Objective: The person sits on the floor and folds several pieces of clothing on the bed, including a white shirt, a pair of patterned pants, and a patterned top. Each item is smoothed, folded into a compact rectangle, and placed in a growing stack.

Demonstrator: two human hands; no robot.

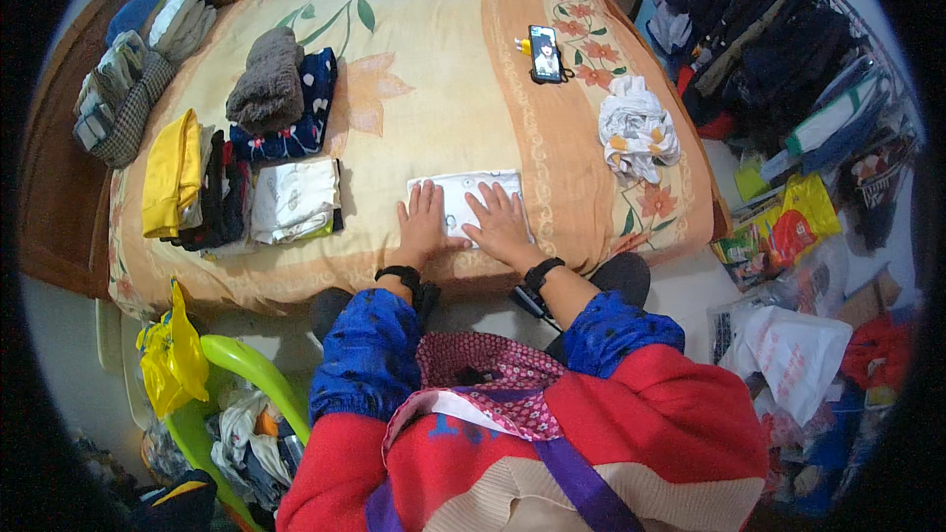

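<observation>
A white folded cloth (455, 220) with small printed marks lies flat near the front edge of the bed. My left hand (423, 225) presses palm down on its left side, fingers apart. On its right side rests my right hand (501, 223), also flat with the fingers spread. The two thumbs almost meet at the cloth's near edge. Neither hand grips anything. To the left of my left hand sits a stack of folded white clothes (290, 199).
Left on the bed are a yellow folded garment (171, 174), a grey fleece bundle (267, 81) and a navy patterned cloth (318, 100). A crumpled white cloth (637, 129) and a propped phone (545, 55) lie right. A green laundry basket (255, 362) stands below left; hanging clothes (776, 52) line the right.
</observation>
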